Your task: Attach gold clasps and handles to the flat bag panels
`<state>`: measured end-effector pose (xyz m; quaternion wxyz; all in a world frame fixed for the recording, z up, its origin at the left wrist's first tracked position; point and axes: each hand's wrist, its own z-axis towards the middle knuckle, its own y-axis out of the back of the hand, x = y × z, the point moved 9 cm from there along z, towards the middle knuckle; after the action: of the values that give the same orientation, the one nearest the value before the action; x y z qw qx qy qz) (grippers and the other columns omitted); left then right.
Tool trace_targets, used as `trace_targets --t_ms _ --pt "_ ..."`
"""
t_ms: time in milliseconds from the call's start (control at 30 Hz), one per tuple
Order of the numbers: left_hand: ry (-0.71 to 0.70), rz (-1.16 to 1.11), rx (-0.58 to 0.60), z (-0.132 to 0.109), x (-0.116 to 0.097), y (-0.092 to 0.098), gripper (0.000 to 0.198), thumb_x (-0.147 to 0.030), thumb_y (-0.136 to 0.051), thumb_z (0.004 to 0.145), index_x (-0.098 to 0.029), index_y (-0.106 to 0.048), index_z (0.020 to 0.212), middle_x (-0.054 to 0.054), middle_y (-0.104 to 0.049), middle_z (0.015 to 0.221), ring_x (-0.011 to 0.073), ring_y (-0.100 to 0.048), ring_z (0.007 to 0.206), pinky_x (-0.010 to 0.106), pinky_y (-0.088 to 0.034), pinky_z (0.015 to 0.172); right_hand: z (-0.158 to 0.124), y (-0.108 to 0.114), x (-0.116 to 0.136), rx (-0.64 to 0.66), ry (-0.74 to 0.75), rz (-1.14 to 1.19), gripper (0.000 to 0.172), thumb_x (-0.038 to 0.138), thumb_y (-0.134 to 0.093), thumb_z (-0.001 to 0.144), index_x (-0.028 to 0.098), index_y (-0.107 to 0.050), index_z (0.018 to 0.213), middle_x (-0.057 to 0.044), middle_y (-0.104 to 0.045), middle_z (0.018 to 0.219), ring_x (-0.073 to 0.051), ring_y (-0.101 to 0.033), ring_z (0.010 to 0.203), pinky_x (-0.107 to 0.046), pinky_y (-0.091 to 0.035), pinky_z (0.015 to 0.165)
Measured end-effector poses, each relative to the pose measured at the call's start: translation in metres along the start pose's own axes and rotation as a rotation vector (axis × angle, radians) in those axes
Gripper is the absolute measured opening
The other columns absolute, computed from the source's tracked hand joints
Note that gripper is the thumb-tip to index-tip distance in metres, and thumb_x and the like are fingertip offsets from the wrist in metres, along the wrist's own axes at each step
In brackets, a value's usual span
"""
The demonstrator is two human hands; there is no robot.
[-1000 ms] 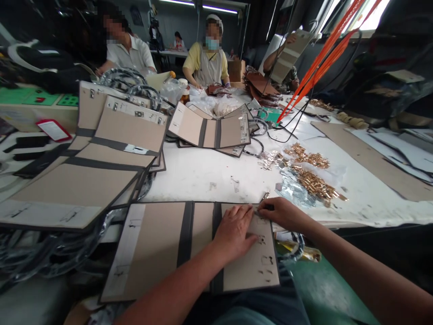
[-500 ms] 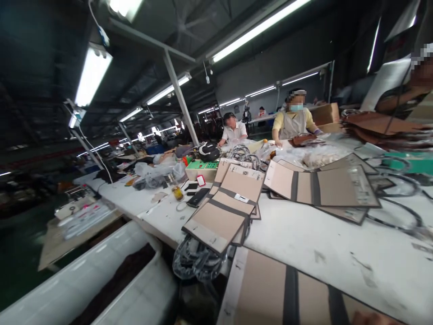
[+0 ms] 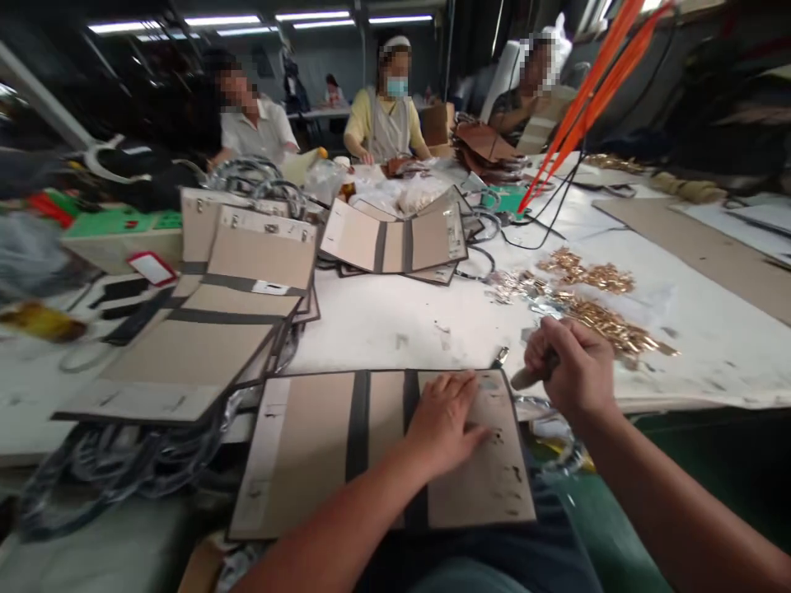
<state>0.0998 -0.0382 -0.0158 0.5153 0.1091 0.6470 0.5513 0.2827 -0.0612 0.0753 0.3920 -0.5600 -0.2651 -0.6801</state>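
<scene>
Tabletop (image 3: 358,333), broad and white, fills the middle of what I see. Along its left lies a stack of beige panels (image 3: 203,346), overlapping unevenly; I'd guess a knock could slide the upper ones off. Right in front of the person, the open panel (image 3: 318,428) is spread flat, two dark bands (image 3: 357,445) crossing it. Its near part seems to overhang the table's front edge, so it might tip if the pressure on it eased. Gold fittings (image 3: 618,329) sit heaped beyond, where a swinging forearm could scatter them. The left hand (image 3: 445,420) lies flat on the panel's right section, fingers outstretched, grasping nothing. The right hand (image 3: 574,362) is clenched around a tool (image 3: 525,377), its greyish end just by the panel's right edge; a slip could strike the left hand. Smallest, a metal piece (image 3: 500,356) rests near the upper right corner, easily brushed away.
</scene>
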Motion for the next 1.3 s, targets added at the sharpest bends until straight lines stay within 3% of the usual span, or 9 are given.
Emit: trace_targets --t_ms 167,467,567,667,767,933,1100,1300 --pt "-0.007 0.033 -0.007 0.004 0.003 0.003 0.072 -0.041 -0.077 0.09 -0.023 -0.047 0.154 0.004 -0.047 0.162 0.0288 -0.042 0.146 0.049 -0.036 0.123 0.009 -0.013 -0.017 -0.1 -0.031 0.312 0.049 0.043 -0.074 0.089 0.019 -0.038 0.064 0.006 -0.039 0.056 -0.007 -0.039 0.043 -0.021 -0.034 0.041" --pt "0.005 0.029 0.025 0.007 0.003 -0.003 0.073 -0.044 -0.076 0.091 -0.021 -0.047 0.154 0.006 -0.047 0.162 0.0285 -0.041 0.147 0.046 -0.034 0.123 0.003 -0.01 -0.031 -0.149 -0.051 0.379 0.042 0.035 -0.07 0.088 0.02 -0.039 0.063 0.007 -0.035 0.056 -0.007 -0.035 0.042 -0.023 -0.031 0.038" --pt "-0.002 0.02 0.028 0.007 0.001 -0.002 0.071 -0.04 -0.076 0.091 -0.02 -0.047 0.153 0.006 -0.048 0.161 0.0287 -0.041 0.146 0.046 -0.035 0.121 -0.004 -0.022 -0.028 -0.078 0.015 0.309 0.043 0.033 -0.068 0.091 0.02 -0.039 0.062 0.006 -0.037 0.054 -0.007 -0.036 0.04 -0.023 -0.031 0.038" --pt "-0.011 0.013 0.018 0.007 0.0 0.001 0.074 -0.038 -0.077 0.09 -0.021 -0.044 0.154 0.006 -0.048 0.161 0.0285 -0.04 0.146 0.047 -0.036 0.119 -0.01 -0.047 -0.02 0.083 0.083 0.086 0.047 0.035 -0.068 0.097 0.018 -0.044 0.06 0.003 -0.046 0.053 -0.008 -0.043 0.045 -0.023 -0.036 0.045" --pt "-0.008 0.006 0.023 0.006 0.001 0.002 0.073 -0.038 -0.077 0.09 -0.023 -0.044 0.153 0.006 -0.048 0.16 0.0291 -0.04 0.146 0.049 -0.037 0.118 -0.009 -0.069 -0.017 0.219 0.024 -0.098 0.05 0.04 -0.067 0.098 0.018 -0.047 0.058 0.001 -0.051 0.051 -0.008 -0.045 0.046 -0.023 -0.037 0.048" --pt "-0.024 0.026 0.033 0.005 0.001 -0.002 0.078 -0.042 -0.076 0.09 -0.019 -0.041 0.156 0.006 -0.043 0.165 0.0302 -0.039 0.147 0.049 -0.036 0.12 -0.001 -0.063 0.002 0.198 0.09 -0.079 0.052 0.042 -0.068 0.097 0.02 -0.046 0.056 0.002 -0.047 0.049 -0.008 -0.041 0.044 -0.025 -0.034 0.045" --pt "-0.019 0.037 0.014 0.005 0.003 -0.003 0.076 -0.041 -0.076 0.091 -0.017 -0.044 0.155 0.006 -0.046 0.163 0.0292 -0.032 0.153 0.047 -0.028 0.126 -0.004 -0.06 -0.013 0.247 0.052 -0.097 0.052 0.041 -0.066 0.098 0.02 -0.045 0.055 0.001 -0.046 0.049 -0.009 -0.042 0.044 -0.026 -0.033 0.047" --pt "-0.033 0.018 -0.019 0.005 0.001 0.001 0.076 -0.042 -0.077 0.09 -0.019 -0.044 0.154 0.007 -0.043 0.164 0.028 -0.033 0.154 0.046 -0.022 0.13 -0.006 -0.082 0.003 0.312 0.091 -0.01 0.052 0.044 -0.065 0.098 0.02 -0.045 0.056 0.002 -0.045 0.051 -0.009 -0.041 0.044 -0.027 -0.034 0.046"
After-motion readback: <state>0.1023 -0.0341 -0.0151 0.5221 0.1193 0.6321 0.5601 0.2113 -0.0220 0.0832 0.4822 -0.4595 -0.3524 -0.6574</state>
